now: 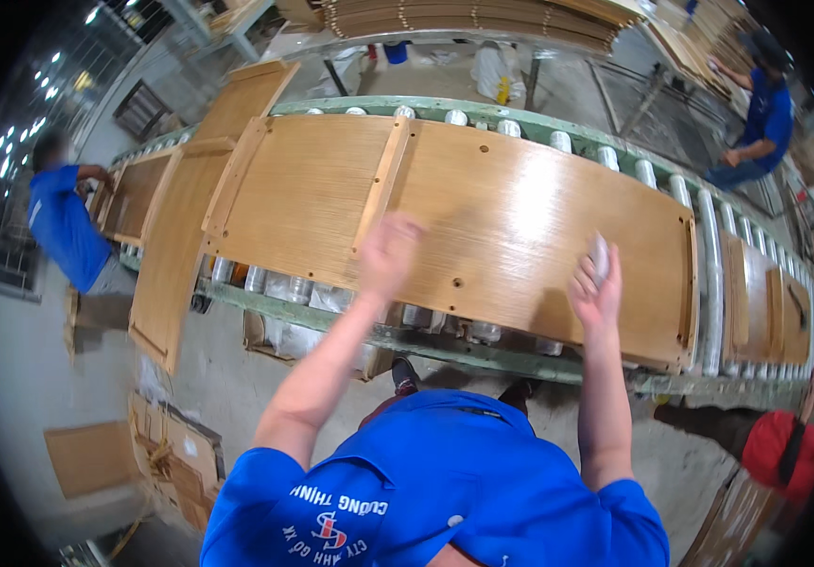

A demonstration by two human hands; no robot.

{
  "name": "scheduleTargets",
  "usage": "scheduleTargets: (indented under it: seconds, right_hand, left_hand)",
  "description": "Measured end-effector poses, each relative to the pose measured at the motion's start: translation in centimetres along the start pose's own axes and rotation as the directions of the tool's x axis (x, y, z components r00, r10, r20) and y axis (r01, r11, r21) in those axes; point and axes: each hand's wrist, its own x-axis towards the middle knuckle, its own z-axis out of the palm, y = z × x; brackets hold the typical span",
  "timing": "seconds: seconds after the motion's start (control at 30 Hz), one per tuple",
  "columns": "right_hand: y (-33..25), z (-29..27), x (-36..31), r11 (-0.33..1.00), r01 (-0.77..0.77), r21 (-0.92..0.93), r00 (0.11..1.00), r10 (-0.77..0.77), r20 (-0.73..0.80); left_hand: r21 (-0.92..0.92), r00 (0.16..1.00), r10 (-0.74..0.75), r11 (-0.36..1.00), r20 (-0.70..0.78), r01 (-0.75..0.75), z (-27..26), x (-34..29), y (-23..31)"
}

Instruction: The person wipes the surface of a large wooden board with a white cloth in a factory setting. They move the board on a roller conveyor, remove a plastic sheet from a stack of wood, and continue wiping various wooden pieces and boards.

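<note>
A long varnished wooden panel (492,208) lies flat before me, with a raised strip (383,184) across it and another strip (687,288) along its right end. My left hand (390,253) is over the panel beside the cross strip; motion smears its fingers, and I cannot make out whether it touches. Over the right half is my right hand (598,295), closed around a small, pale, elongated object (600,260) whose kind does not show. The object points up and away from me.
The panel rests on a green-framed roller conveyor (710,283). Another panel (175,246) lies crosswise at left, overhanging the near side. Wooden pieces (766,302) lie at right. People in blue work at far left (67,222) and far right (768,113); a red-clad person (785,454) is near right.
</note>
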Motion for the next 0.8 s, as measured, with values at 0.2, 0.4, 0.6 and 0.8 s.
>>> scheduleTargets:
  seconds: [0.2,0.4,0.6,0.8]
  right_hand:
    - [13.4,5.9,10.8,0.967,0.098,-0.237,0.982,-0.132,-0.134]
    - [18.3,6.6,21.5,0.464,0.334,-0.821,0.722,-0.685,-0.093]
    - [21.2,8.5,27.3,-0.04,0.136,-0.99,0.651,-0.75,0.119]
    - [21.8,9.7,26.5,-0.334,-0.049,-0.941,0.702,-0.682,0.205]
  left_hand:
    - [0.966,0.983,0.015,0.185,0.181,-0.181,-15.8,2.4,-8.9]
    - [0.921,0.963,-0.078,0.32,0.259,-0.222,-13.6,2.7,-9.1]
    - [0.94,0.963,-0.146,0.291,0.226,-0.176,-14.8,2.6,-9.2]
    - [0.93,0.961,-0.132,0.31,0.245,-0.195,-15.1,2.8,-9.7]
